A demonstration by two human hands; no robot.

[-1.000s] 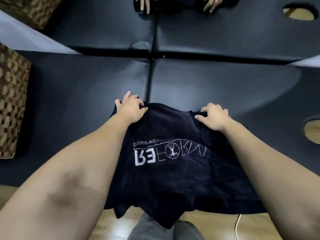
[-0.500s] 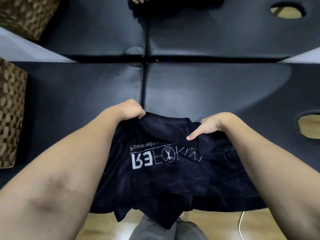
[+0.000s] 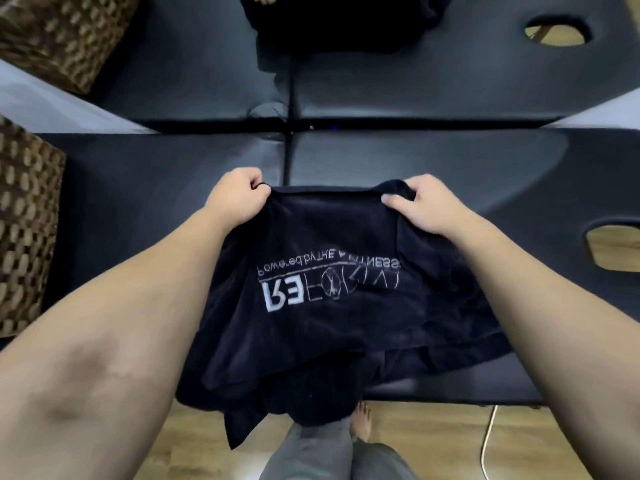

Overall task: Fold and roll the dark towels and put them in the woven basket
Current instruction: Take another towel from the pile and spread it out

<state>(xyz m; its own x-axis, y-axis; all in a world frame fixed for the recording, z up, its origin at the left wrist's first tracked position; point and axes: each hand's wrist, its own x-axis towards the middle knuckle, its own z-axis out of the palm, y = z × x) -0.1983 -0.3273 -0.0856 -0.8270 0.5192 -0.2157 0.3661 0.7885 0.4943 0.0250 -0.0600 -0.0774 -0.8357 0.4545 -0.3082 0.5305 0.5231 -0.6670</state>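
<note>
The left hand [image 3: 235, 199] and right hand [image 3: 424, 206] now grip the far edge of the dark printed towel [image 3: 329, 306], no longer lying flat on it. That edge is pulled taut, showing more white lettering [image 3: 325, 278].

My towel [image 3: 346, 306] is soft, matt dark cloth with pale stitched lettering, lying on a smooth, faintly shiny padded worktop [image 3: 173, 174], beside a rough woven basket [image 3: 24, 220] and above a glossy wooden floor [image 3: 433, 445].
</note>
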